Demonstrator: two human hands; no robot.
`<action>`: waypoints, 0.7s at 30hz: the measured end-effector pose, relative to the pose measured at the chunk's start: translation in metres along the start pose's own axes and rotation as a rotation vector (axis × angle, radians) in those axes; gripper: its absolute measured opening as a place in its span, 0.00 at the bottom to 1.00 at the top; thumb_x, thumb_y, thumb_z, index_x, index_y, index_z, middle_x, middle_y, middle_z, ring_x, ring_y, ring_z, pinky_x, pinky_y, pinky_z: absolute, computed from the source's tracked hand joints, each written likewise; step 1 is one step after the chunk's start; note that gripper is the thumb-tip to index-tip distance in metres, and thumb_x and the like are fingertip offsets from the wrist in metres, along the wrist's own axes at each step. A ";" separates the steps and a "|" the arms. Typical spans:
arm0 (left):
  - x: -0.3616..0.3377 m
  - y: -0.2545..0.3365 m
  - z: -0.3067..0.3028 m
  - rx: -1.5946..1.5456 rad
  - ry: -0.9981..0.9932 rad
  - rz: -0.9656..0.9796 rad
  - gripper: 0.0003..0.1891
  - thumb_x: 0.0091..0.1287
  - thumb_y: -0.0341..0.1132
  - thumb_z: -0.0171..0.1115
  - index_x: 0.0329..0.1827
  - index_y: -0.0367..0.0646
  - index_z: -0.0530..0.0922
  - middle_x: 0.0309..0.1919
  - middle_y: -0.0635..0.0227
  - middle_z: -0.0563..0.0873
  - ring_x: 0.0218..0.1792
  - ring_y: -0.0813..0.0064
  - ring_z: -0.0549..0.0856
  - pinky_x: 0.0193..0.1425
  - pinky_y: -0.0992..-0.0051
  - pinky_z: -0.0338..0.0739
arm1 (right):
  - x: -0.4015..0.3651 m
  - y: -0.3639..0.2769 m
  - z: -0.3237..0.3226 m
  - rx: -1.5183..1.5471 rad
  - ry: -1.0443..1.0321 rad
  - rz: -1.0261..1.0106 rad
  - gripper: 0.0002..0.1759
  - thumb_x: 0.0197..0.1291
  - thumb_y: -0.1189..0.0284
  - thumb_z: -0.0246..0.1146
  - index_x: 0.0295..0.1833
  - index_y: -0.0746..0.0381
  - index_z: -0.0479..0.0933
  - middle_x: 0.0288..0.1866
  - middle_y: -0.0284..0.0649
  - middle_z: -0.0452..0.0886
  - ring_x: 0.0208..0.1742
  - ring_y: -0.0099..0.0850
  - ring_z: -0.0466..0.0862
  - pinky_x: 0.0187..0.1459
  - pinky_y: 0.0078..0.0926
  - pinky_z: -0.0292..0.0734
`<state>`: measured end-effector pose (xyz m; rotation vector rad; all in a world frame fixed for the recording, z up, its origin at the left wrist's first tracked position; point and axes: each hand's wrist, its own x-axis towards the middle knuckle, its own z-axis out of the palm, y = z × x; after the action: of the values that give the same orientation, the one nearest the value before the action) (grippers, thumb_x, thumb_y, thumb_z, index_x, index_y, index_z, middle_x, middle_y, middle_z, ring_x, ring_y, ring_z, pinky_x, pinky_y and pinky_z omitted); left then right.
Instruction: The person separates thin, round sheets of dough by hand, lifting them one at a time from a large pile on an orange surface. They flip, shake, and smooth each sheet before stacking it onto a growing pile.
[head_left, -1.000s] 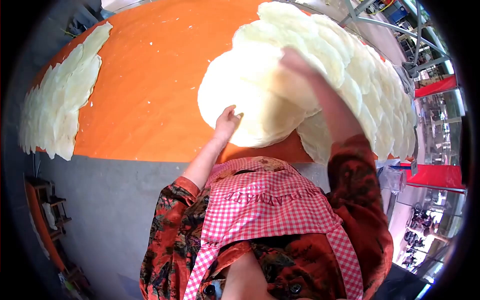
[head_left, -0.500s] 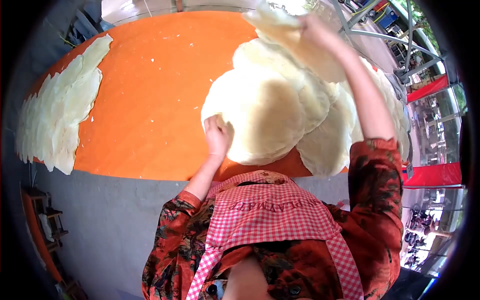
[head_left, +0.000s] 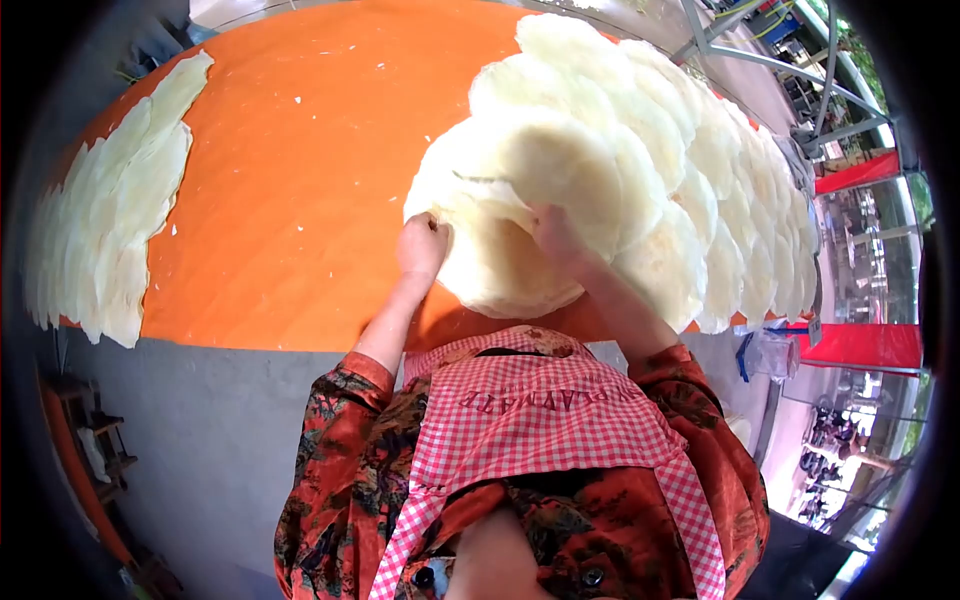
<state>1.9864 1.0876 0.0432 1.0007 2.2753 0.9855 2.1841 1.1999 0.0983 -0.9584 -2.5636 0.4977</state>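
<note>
Thin, round, pale sheets like flatbreads (head_left: 535, 80) overlap across the right part of an orange tabletop (head_left: 290, 190). My left hand (head_left: 423, 245) is closed in a pinch on the left edge of the nearest round sheet (head_left: 490, 265). My right hand (head_left: 560, 238) lies over the middle of the same sheet, its fingers closed on a raised fold. Between the two hands the sheet is lifted and creased, with a dark gap beneath the fold (head_left: 480, 182). My right fingertips are partly hidden by the sheet.
A second bank of overlapping pale sheets (head_left: 115, 215) covers the left end of the table. Small white crumbs dot the orange surface. Grey metal framing (head_left: 770, 60) and red cloth panels (head_left: 860, 345) stand at the right, beyond the table. Grey floor (head_left: 220, 450) runs along the near edge.
My right hand has come down from the far right, where it held a sheet raised, to the nearest round sheet. My left hand stays at that sheet's left edge.
</note>
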 end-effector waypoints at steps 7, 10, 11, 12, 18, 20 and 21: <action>0.002 0.005 0.006 -0.508 -0.156 -0.195 0.05 0.63 0.32 0.55 0.37 0.39 0.73 0.26 0.60 0.80 0.24 0.66 0.81 0.30 0.70 0.77 | -0.022 -0.041 0.031 -0.159 -0.080 0.028 0.09 0.51 0.76 0.51 0.35 0.58 0.76 0.28 0.48 0.81 0.34 0.48 0.82 0.36 0.44 0.77; -0.008 0.007 -0.005 -0.719 -0.313 -0.446 0.05 0.67 0.32 0.51 0.44 0.45 0.69 0.26 0.70 0.77 0.23 0.76 0.79 0.26 0.77 0.79 | -0.012 -0.050 0.021 -0.160 -0.076 0.120 0.07 0.51 0.76 0.50 0.33 0.59 0.74 0.29 0.48 0.81 0.34 0.48 0.82 0.35 0.44 0.78; -0.010 0.007 -0.007 -0.764 -0.321 -0.474 0.05 0.68 0.32 0.51 0.44 0.44 0.69 0.26 0.69 0.77 0.23 0.76 0.79 0.26 0.76 0.80 | -0.012 -0.053 0.016 -0.148 -0.066 0.151 0.07 0.51 0.76 0.51 0.34 0.59 0.74 0.29 0.48 0.81 0.33 0.48 0.82 0.35 0.44 0.78; -0.013 0.009 -0.009 -0.810 -0.330 -0.499 0.05 0.68 0.32 0.50 0.44 0.43 0.69 0.26 0.68 0.77 0.24 0.76 0.80 0.26 0.76 0.81 | -0.012 -0.053 0.018 -0.144 -0.067 0.124 0.07 0.51 0.76 0.51 0.35 0.60 0.74 0.30 0.48 0.81 0.33 0.48 0.82 0.35 0.44 0.78; -0.015 0.026 -0.012 -1.191 -0.387 -0.581 0.10 0.70 0.32 0.46 0.51 0.39 0.67 0.32 0.64 0.76 0.23 0.72 0.79 0.31 0.70 0.86 | -0.033 -0.060 0.069 -0.046 0.126 -0.096 0.14 0.53 0.74 0.55 0.47 0.62 0.69 0.36 0.45 0.80 0.33 0.47 0.82 0.34 0.43 0.77; -0.015 0.014 -0.002 -1.208 -0.389 -0.603 0.10 0.73 0.33 0.43 0.52 0.40 0.69 0.37 0.62 0.80 0.32 0.73 0.83 0.37 0.70 0.85 | -0.034 -0.046 0.078 -0.065 0.053 -0.041 0.21 0.54 0.71 0.57 0.55 0.64 0.67 0.39 0.42 0.79 0.34 0.44 0.82 0.34 0.41 0.77; -0.019 0.013 0.000 -1.159 -0.397 -0.582 0.11 0.73 0.34 0.43 0.53 0.40 0.69 0.39 0.63 0.80 0.36 0.73 0.82 0.40 0.70 0.83 | -0.032 -0.034 0.078 -0.040 -0.046 0.022 0.24 0.54 0.71 0.57 0.58 0.64 0.67 0.40 0.42 0.79 0.34 0.42 0.82 0.34 0.40 0.77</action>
<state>2.0037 1.0797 0.0557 0.0055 1.1654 1.3631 2.1531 1.1390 0.0387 -1.0009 -2.6156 0.4812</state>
